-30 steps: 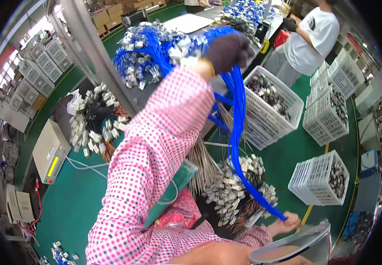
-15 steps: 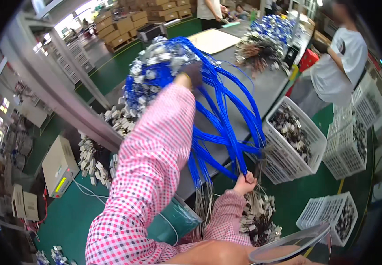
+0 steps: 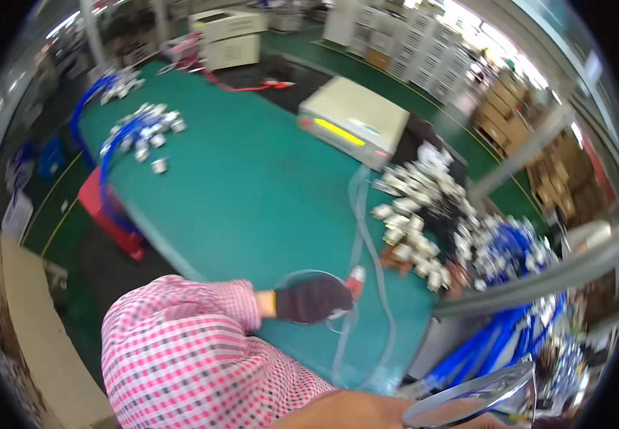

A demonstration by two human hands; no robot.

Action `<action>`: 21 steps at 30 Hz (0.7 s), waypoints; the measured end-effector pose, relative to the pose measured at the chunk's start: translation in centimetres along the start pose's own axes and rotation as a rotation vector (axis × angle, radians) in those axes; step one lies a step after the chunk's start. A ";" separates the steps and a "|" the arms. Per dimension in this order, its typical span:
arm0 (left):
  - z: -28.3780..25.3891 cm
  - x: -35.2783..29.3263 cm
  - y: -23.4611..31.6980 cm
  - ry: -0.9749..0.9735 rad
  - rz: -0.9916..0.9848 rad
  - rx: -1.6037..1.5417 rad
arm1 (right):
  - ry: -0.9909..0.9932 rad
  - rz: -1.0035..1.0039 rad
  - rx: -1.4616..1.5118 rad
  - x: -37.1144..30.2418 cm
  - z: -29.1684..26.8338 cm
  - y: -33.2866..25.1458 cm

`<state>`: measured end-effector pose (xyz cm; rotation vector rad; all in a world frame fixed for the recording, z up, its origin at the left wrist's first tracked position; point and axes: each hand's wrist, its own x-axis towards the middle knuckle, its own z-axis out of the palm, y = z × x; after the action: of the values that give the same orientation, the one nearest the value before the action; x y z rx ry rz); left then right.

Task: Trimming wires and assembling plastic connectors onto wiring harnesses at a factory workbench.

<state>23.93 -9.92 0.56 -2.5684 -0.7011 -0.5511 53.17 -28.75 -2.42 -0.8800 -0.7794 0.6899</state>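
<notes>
My left hand (image 3: pixel 314 299), in a black glove under a pink checked sleeve (image 3: pixel 181 343), is low over the green tabletop (image 3: pixel 238 193). Its fingertips are beside a small red-and-white piece (image 3: pixel 356 280) that looks like a plug, joined to a pale cable (image 3: pixel 377 257). Motion blur and the dark glove hide how the fingers are bent, and whether they touch the piece. My right hand is out of the picture. Thick bundles of blue wire (image 3: pixel 488 343) lie at the lower right, beyond a metal post (image 3: pixel 538 282).
A beige box-shaped device (image 3: pixel 356 118) with a yellow display stands at the table's far side. Piled white connectors (image 3: pixel 413 214) spread to its right. Blue cables with white connectors (image 3: pixel 145 129) lie at far left, above a red stool (image 3: pixel 106 207). Cardboard boxes (image 3: pixel 506 107) are stacked beyond.
The view has swung left to the green table. My left hand has moved off the blue wire and white connectors, over to the red-and-white piece. My right hand, earlier gripping blue wires, has left view.
</notes>
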 end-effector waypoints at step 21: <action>-4.4 -26.5 -19.8 0.496 -1.012 -0.461 | -0.435 0.546 -1.060 -24.8 27.0 7.3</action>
<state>-9.19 -6.66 -2.58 -2.0863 -1.8139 -1.7424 16.28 -34.07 -5.09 -1.9924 -1.3530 0.9674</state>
